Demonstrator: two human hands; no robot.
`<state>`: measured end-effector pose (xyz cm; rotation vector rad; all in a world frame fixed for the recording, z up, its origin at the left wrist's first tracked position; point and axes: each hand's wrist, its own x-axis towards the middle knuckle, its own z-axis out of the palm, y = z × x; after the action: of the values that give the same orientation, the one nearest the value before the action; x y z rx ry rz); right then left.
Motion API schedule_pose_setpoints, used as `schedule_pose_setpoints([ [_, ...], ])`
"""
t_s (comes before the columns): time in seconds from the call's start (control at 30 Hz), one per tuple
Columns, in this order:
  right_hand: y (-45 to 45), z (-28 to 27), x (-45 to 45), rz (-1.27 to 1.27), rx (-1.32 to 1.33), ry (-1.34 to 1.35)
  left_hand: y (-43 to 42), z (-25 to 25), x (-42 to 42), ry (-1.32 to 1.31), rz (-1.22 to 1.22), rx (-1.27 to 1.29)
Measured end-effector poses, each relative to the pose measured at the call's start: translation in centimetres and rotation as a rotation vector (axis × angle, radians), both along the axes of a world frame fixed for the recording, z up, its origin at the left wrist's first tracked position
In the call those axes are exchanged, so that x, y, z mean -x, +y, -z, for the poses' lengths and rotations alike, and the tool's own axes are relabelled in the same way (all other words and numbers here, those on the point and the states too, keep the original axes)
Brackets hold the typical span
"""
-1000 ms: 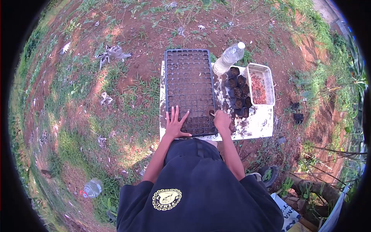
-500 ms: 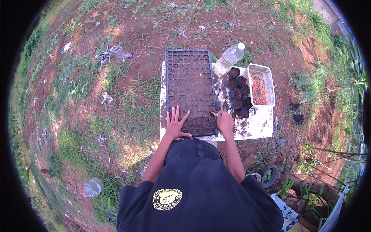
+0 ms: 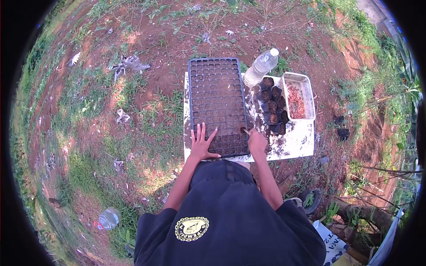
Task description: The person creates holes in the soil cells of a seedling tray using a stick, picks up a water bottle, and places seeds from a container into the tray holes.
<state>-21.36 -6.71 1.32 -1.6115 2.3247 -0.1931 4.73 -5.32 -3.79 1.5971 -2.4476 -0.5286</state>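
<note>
A black seedling tray (image 3: pixel 217 102) with many soil-filled cells lies on a white board (image 3: pixel 298 141). My left hand (image 3: pixel 202 144) rests with fingers spread on the tray's lower left part. At the tray's right edge, my right hand (image 3: pixel 257 142) is closed round a small thin stick (image 3: pixel 246 131), whose tip is at a dark hole in one cell. Right of the tray stand several black bags of soil (image 3: pixel 273 105). Beside them sits a white basket (image 3: pixel 310 98) with reddish seeds (image 3: pixel 294 101) in it.
A clear bottle (image 3: pixel 262 66) with a white cap stands at the board's back edge. On the ground are grey gloves (image 3: pixel 129 64) at upper left, a plastic bottle (image 3: pixel 108 219) at lower left, and branches (image 3: pixel 370 213) with a printed sack (image 3: pixel 328 243) at lower right.
My right hand has shifted slightly about the same edge cell, and the angle of the stick has changed. My left hand keeps its place on the tray. The whole view has moved a little.
</note>
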Motion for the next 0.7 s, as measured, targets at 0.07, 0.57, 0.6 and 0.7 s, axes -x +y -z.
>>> schedule_pose_setpoints([
  [0.07, -0.2, 1.3, -0.3, -0.066, -0.050, 0.078, 0.0, 0.1, 0.0, -0.003, 0.000, 0.000],
  [0.57, -0.1, -1.2, 2.4, -0.008, -0.087, -0.200, -0.1, 0.0, 0.0, 0.006, 0.003, -0.005],
  [0.6, 0.5, -1.1, 2.8, -0.005, -0.086, -0.200, 0.0, 0.0, 0.0, 0.003, 0.001, -0.010],
  [0.7, 2.2, -0.3, 3.8, -0.030, 0.008, -0.428, 0.0, 0.0, -0.1, 0.003, -0.001, -0.018],
])
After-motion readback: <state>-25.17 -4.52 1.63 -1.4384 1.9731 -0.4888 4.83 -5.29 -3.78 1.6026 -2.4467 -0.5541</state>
